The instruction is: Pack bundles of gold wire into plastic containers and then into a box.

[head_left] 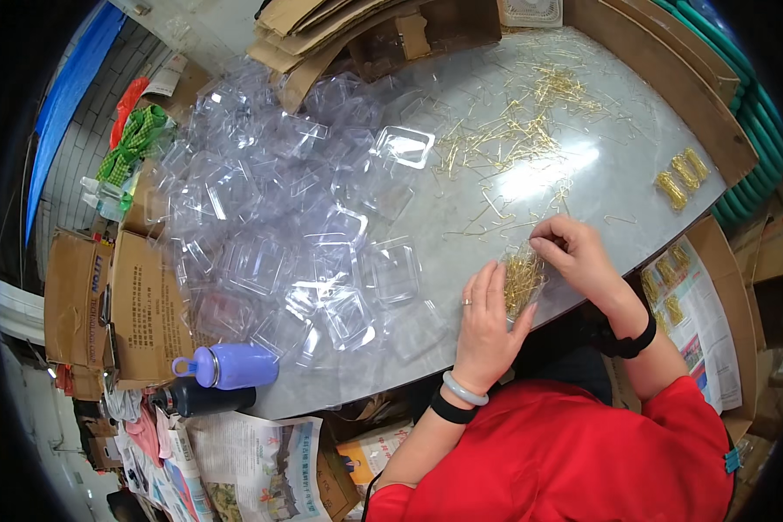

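Large dark letters are printed on the left cardboard box [71,304], smaller characters on the carton [152,348] beside it; a headline is carried by the newspaper [239,448] below.

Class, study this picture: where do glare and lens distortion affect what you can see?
Head view: white glare washes out part of the grey tabletop beside the scattered gold wire hooks; head view: bright reflections confuse the outlines of the clear plastic trays; head view: the fisheye bends the cardboard wall at right, with black at the rim.

The left hand [487,335] extends forward, thumb spread; the right hand [587,259] curls inward.
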A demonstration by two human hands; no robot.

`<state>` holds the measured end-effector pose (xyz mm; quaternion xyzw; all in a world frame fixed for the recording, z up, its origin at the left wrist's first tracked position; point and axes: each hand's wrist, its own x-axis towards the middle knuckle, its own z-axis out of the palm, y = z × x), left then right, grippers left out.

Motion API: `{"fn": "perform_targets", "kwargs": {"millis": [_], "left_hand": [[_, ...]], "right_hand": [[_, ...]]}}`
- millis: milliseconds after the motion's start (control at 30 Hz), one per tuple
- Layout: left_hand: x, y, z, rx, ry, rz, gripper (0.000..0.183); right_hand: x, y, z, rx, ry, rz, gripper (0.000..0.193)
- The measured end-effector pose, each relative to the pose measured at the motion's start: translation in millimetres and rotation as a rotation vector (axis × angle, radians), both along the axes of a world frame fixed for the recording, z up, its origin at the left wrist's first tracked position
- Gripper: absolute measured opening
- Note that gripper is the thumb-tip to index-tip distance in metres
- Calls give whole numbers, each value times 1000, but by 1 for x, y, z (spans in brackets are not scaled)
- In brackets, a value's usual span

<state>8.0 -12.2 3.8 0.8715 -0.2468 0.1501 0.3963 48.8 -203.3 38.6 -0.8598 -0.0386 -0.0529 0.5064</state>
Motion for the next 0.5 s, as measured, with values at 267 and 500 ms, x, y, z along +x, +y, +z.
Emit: {"fn": "perform_targets", "kwargs": {"millis": [267,500], "left_hand": [[1,2,-2,-14,-13,-35,66],[1,2,-4,-82,25,-64,73]], "right_hand": [[-16,-1,-2,39,-39,123,18],[16,11,16,-29,57,80,19]]}}
